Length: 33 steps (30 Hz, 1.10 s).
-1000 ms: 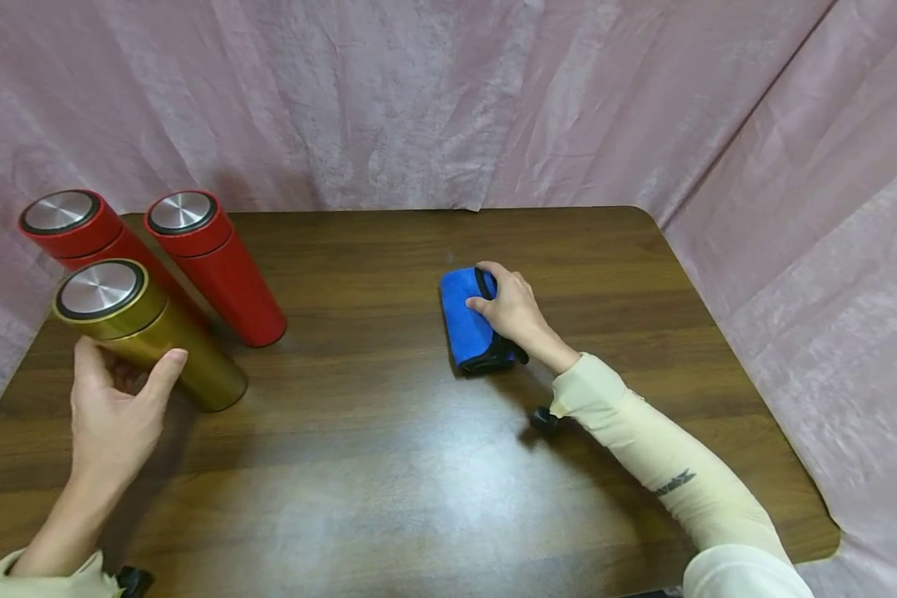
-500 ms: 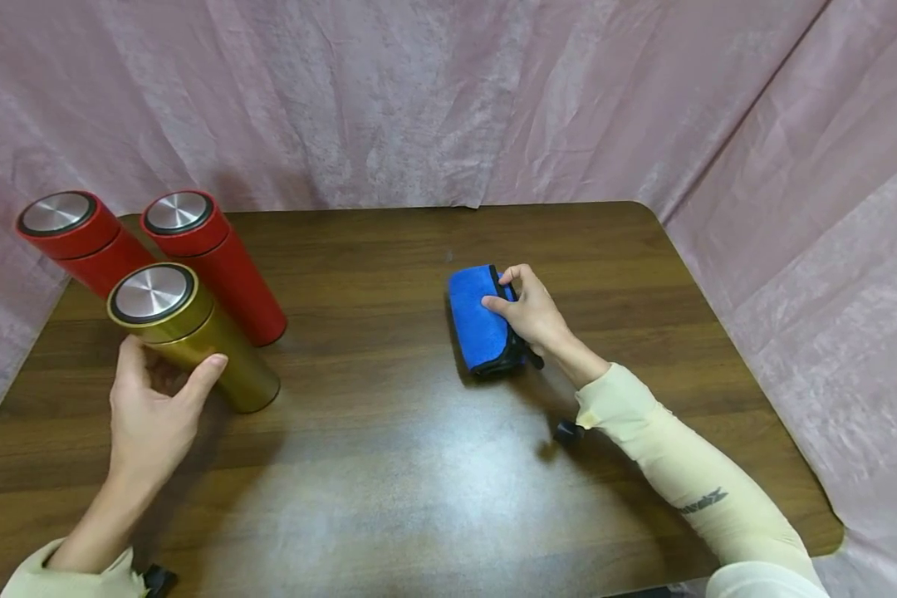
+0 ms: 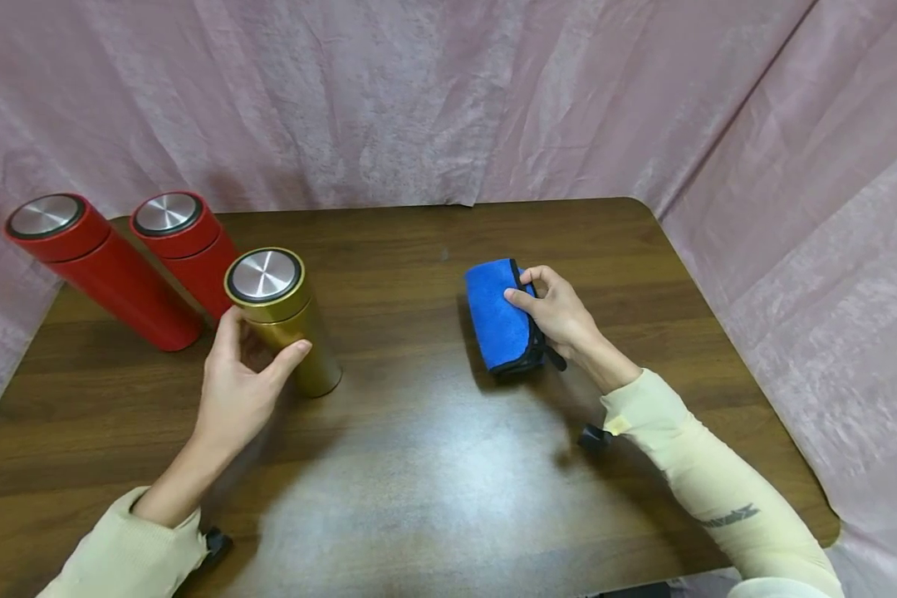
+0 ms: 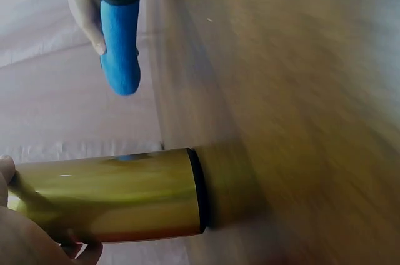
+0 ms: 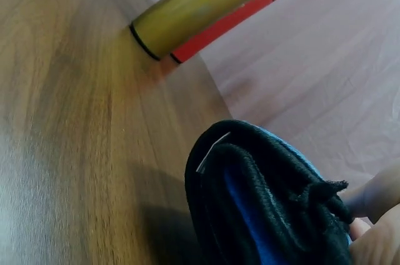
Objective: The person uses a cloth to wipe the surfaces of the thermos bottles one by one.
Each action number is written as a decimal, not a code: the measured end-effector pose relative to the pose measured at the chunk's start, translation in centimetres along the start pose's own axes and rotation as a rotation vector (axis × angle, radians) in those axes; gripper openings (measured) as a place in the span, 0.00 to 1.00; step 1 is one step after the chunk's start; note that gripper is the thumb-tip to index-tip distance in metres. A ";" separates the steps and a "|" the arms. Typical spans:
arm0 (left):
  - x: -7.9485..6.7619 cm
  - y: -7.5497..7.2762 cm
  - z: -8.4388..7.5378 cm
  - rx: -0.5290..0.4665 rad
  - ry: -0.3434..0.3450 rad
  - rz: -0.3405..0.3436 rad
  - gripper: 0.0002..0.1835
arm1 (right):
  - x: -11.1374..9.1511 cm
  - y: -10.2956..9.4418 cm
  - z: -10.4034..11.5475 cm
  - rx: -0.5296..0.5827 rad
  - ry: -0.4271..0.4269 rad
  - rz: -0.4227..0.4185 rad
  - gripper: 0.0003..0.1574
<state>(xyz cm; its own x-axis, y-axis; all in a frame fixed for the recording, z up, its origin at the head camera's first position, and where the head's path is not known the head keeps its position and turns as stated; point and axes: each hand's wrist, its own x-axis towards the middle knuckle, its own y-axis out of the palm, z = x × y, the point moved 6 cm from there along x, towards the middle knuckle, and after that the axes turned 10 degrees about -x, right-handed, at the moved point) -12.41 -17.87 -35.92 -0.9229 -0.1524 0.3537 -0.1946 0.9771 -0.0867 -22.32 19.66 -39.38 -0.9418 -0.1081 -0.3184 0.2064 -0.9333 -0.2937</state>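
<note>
My left hand (image 3: 242, 390) grips a gold thermos bottle (image 3: 299, 349) around its side, below the brushed-metal lid. In the left wrist view the gold thermos (image 4: 119, 196) lies across the lower left, its dark base ring close to the wood. On the right, my right hand (image 3: 564, 320) pinches the edge of a folded blue cloth (image 3: 497, 316) with black trim, thumb on top. The right wrist view shows the rolled end of the cloth (image 5: 256, 196) from close by, held just over its shadow on the table.
Two red thermos bottles (image 3: 130, 282) (image 3: 194, 257) stand at the back left, the second partly hidden behind the gold one. The brown wooden table (image 3: 419, 465) ends at pink curtains (image 3: 389, 100) behind and on the right.
My left hand has carried the gold thermos rightward, away from in front of the red bottles. My right hand has shifted the blue cloth slightly to the right.
</note>
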 end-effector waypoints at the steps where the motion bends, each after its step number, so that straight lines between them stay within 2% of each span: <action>1: 0.2 0.6 0.1 0.005 0.001 0.011 0.31 | -0.1 -0.2 0.0 -0.001 -0.006 0.001 0.14; 8: 1.5 4.0 0.5 0.018 0.005 0.074 0.35 | -0.8 -1.4 0.2 -0.057 -0.074 -0.041 0.18; 19: 3.3 8.2 0.8 -0.022 0.012 0.157 0.39 | -1.7 -2.5 1.9 -0.221 -0.319 -0.178 0.11; 26: 4.5 10.1 0.9 -0.073 0.013 0.172 0.39 | -2.0 -3.4 2.9 -0.291 -0.330 -0.191 0.17; 33: 5.7 11.8 1.2 -0.077 0.010 0.171 0.39 | -2.0 -4.3 3.5 -0.120 -0.229 -0.117 0.23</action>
<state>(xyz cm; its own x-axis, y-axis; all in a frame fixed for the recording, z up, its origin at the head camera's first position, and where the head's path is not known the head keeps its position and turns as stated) -20.36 -7.41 -36.02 -0.9369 0.0181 0.3492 -0.0086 0.9972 -0.0745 -22.25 22.75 -34.36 -0.9937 -0.0896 -0.0679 0.1101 -0.8983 -0.4253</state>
